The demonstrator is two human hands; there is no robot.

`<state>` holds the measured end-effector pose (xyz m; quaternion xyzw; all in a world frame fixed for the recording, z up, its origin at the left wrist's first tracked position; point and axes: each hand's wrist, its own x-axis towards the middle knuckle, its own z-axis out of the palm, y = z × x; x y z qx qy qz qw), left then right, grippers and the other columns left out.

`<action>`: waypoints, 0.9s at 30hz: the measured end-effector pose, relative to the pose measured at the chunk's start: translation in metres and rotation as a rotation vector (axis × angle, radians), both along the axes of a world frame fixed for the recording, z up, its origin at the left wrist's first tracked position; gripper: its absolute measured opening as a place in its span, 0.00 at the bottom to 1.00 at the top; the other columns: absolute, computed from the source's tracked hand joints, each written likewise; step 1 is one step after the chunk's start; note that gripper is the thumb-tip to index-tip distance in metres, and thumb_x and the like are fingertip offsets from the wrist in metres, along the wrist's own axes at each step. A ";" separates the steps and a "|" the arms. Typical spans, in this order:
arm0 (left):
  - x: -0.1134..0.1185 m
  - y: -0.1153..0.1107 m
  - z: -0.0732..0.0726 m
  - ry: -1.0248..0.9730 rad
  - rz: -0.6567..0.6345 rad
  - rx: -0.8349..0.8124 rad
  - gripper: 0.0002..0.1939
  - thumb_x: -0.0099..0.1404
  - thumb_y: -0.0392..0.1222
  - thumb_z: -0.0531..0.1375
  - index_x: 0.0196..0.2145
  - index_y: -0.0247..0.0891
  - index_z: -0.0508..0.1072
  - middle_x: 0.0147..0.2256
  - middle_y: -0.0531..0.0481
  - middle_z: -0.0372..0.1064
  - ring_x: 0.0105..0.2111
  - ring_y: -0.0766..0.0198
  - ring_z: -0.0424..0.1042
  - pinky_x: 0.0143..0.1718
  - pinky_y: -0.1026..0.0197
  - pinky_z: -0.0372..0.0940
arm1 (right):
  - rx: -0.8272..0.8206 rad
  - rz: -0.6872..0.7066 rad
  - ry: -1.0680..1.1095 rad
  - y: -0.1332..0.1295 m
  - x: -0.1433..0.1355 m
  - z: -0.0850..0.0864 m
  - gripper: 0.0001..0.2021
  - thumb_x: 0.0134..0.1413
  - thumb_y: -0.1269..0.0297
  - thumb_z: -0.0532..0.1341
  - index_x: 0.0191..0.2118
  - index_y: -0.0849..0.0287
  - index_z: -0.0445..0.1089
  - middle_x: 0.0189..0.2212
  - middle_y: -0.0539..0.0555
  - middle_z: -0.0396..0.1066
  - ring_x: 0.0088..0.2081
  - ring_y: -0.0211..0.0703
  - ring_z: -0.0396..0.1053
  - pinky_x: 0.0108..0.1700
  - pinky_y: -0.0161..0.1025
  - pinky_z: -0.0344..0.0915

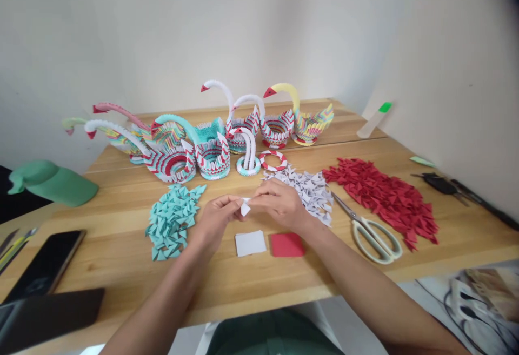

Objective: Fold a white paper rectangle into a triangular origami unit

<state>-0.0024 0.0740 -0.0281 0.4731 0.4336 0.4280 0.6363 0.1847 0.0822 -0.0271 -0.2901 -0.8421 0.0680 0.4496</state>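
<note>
A small folded piece of white paper (pixel 245 207) is pinched between my two hands above the middle of the table. My left hand (pixel 221 215) grips its left side with thumb and forefinger. From the right, the fingers of my right hand (pixel 281 203) close on its other edge. Just below the hands lie a stack of white paper slips (pixel 250 243) and a stack of red paper slips (pixel 287 245). Folded teal triangles (pixel 172 222) are heaped left of my left hand, and folded white triangles (pixel 310 190) lie behind and right of my right hand.
Folded paper swans (pixel 213 158) stand along the back, with a red-and-white paper ring (pixel 273 160). Scissors (pixel 375 236) and a red triangle heap (pixel 381 198) lie right. A green bottle-like object (pixel 52 182) and a phone (pixel 44 266) lie left; keys (pixel 440 183) are far right.
</note>
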 end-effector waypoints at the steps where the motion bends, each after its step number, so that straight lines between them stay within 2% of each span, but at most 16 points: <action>1: 0.000 0.000 0.000 -0.058 -0.023 -0.040 0.10 0.54 0.43 0.63 0.25 0.33 0.73 0.22 0.51 0.69 0.23 0.68 0.66 0.29 0.65 0.61 | 0.054 0.007 -0.032 0.001 0.001 -0.001 0.11 0.57 0.75 0.56 0.37 0.55 0.73 0.33 0.53 0.71 0.36 0.40 0.66 0.39 0.38 0.63; 6: -0.002 0.000 -0.001 -0.178 -0.078 -0.098 0.09 0.55 0.43 0.63 0.26 0.32 0.72 0.24 0.50 0.69 0.24 0.67 0.66 0.30 0.64 0.62 | 0.177 -0.027 -0.163 0.001 0.004 -0.001 0.09 0.56 0.74 0.57 0.38 0.55 0.73 0.34 0.53 0.71 0.36 0.41 0.65 0.38 0.38 0.64; 11: -0.004 0.002 -0.006 -0.096 -0.091 -0.018 0.10 0.57 0.44 0.62 0.29 0.32 0.73 0.26 0.50 0.69 0.26 0.67 0.67 0.33 0.63 0.62 | 0.183 -0.047 -0.223 0.000 0.004 -0.001 0.10 0.57 0.74 0.56 0.38 0.55 0.73 0.35 0.53 0.72 0.37 0.42 0.64 0.37 0.38 0.63; 15: -0.003 0.003 -0.007 0.012 -0.029 0.062 0.11 0.57 0.46 0.62 0.27 0.33 0.73 0.24 0.51 0.69 0.24 0.69 0.64 0.29 0.66 0.59 | 0.104 -0.024 -0.199 0.000 0.002 -0.002 0.10 0.58 0.73 0.55 0.38 0.55 0.73 0.35 0.54 0.72 0.38 0.42 0.65 0.38 0.39 0.63; 18: -0.001 0.003 -0.004 0.086 0.050 0.095 0.10 0.56 0.44 0.62 0.26 0.33 0.72 0.21 0.53 0.68 0.22 0.70 0.63 0.27 0.67 0.57 | -0.133 -0.001 -0.057 0.001 0.001 -0.001 0.11 0.59 0.71 0.55 0.40 0.54 0.73 0.38 0.54 0.72 0.41 0.42 0.66 0.43 0.41 0.63; 20: 0.000 0.003 -0.002 0.107 0.085 0.103 0.10 0.55 0.44 0.62 0.26 0.34 0.72 0.21 0.53 0.68 0.22 0.70 0.63 0.26 0.68 0.57 | -0.410 0.014 0.090 0.001 0.001 0.000 0.12 0.60 0.67 0.54 0.46 0.54 0.70 0.40 0.54 0.72 0.41 0.42 0.68 0.43 0.41 0.65; 22: 0.001 0.002 0.000 0.120 0.095 0.113 0.09 0.55 0.44 0.62 0.26 0.34 0.72 0.21 0.53 0.68 0.22 0.70 0.63 0.26 0.68 0.58 | -0.691 0.052 0.228 0.001 0.001 0.001 0.14 0.61 0.61 0.53 0.50 0.56 0.67 0.39 0.54 0.72 0.38 0.41 0.69 0.39 0.38 0.67; 24: 0.002 0.001 0.001 0.135 0.086 0.129 0.09 0.55 0.44 0.62 0.26 0.34 0.72 0.21 0.53 0.68 0.22 0.70 0.64 0.27 0.67 0.59 | -0.882 0.098 0.324 0.001 0.000 0.001 0.16 0.61 0.55 0.52 0.47 0.58 0.68 0.33 0.53 0.72 0.33 0.39 0.70 0.34 0.36 0.67; 27: 0.004 -0.001 0.002 0.153 0.077 0.156 0.09 0.55 0.44 0.62 0.25 0.34 0.73 0.21 0.54 0.68 0.22 0.70 0.64 0.27 0.68 0.59 | -1.001 0.103 0.375 0.000 -0.005 -0.003 0.15 0.55 0.52 0.58 0.38 0.59 0.71 0.26 0.50 0.71 0.27 0.37 0.68 0.30 0.34 0.65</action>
